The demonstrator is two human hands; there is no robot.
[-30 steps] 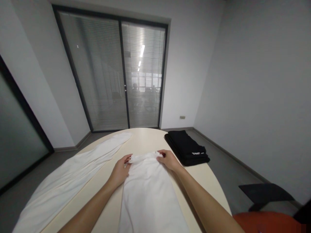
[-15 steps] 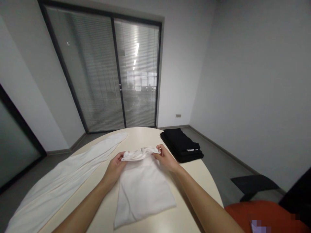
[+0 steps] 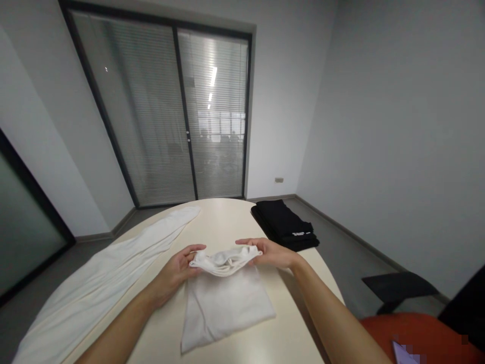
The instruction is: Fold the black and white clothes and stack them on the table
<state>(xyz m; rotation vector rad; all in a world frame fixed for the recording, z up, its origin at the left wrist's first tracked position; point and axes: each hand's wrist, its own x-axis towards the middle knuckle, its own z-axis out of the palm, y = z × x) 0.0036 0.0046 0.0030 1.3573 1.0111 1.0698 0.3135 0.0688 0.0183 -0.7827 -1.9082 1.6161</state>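
A folded white garment (image 3: 227, 308) lies on the table in front of me, its far end raised and bunched in layers. At that end's left corner is my left hand (image 3: 185, 265), its thumb and fingers closed on the fabric. My right hand (image 3: 273, 253) grips the opposite corner, with the fingers on the far side partly hidden by the cloth. Between the hands the gathered edge sags towards me, and a short cord-like strip shows in its folds.
A long white cloth (image 3: 102, 283) stretches along the table's left side. Folded black garments (image 3: 284, 222) are stacked at the back right. The pale table (image 3: 220, 215) has a rounded edge. An orange chair (image 3: 413, 333) with a black armrest (image 3: 399, 284) stands to the right.
Both hands have come slightly nearer to me and turned at the garment's far edge. That edge now sags open between them, showing its layers. The near part of the garment has barely moved.
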